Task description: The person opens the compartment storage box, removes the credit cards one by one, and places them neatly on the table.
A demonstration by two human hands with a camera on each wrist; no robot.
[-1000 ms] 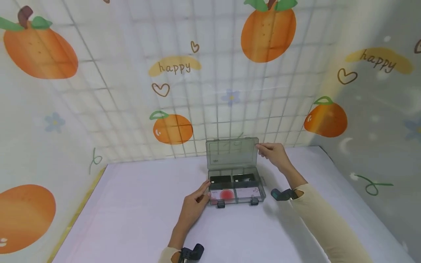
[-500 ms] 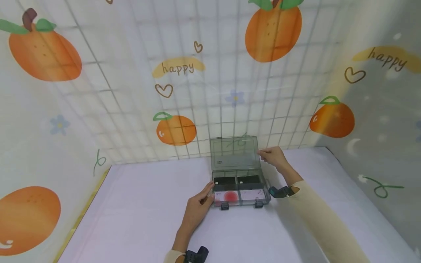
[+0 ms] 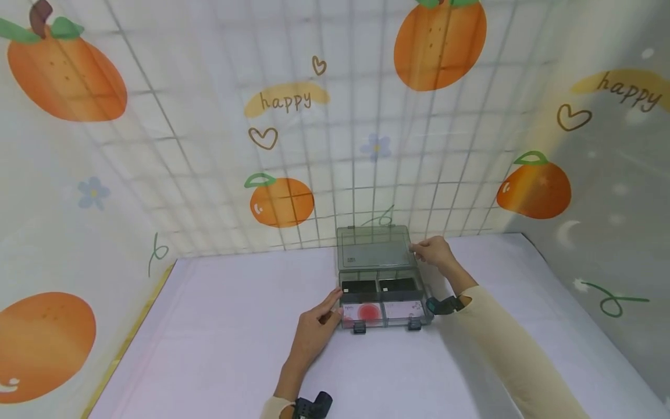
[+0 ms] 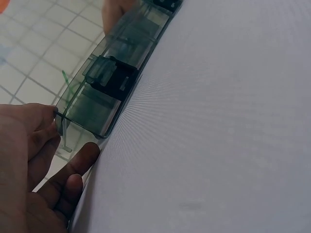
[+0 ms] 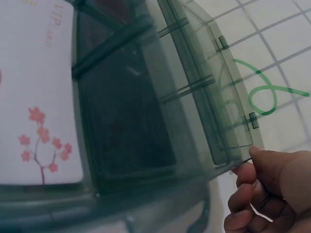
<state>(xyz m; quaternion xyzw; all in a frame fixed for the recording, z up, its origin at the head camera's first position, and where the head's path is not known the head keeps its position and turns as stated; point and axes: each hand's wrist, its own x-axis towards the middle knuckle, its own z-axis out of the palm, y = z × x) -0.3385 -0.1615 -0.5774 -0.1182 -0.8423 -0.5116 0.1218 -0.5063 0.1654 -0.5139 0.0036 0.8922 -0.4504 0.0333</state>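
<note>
"Head view: where does the clear grey-green box [image 3: 387, 296] sit?"

"Flat on the white table [image 3: 220, 326]. Its lid [image 3: 374, 249] is raised along the box's far side. I can't tell the exact angle."

"And the left hand [image 3: 313, 329]?"

"At the box's left end. The index finger and thumb are well apart, both touching that end. The fingers look relaxed, not wrapped round anything. I can't tell how hard they press."

"What about the right hand [image 3: 435, 253]?"

"Beyond the box's right end, up at the lid's side edge. The right wrist view has it best: thumb and forefinger brought together, pinching the lid's corner between them, the other fingers curled below."

"Anything inside the box?"

"Two pale cards in its near compartments: on the left, the card with a red disc [image 3: 369, 312], on the right, the card with red blossoms [image 3: 402, 309]. Behind them in the box lie two flat dark pieces, a left one [image 3: 359, 286] and a right one [image 3: 398, 284]."

"What's around it?"

"Two dark latches, left [image 3: 359, 328] and right [image 3: 414, 324], on the box's near side. Behind the box, a wall cloth [image 3: 225, 192] printed with oranges."
</note>
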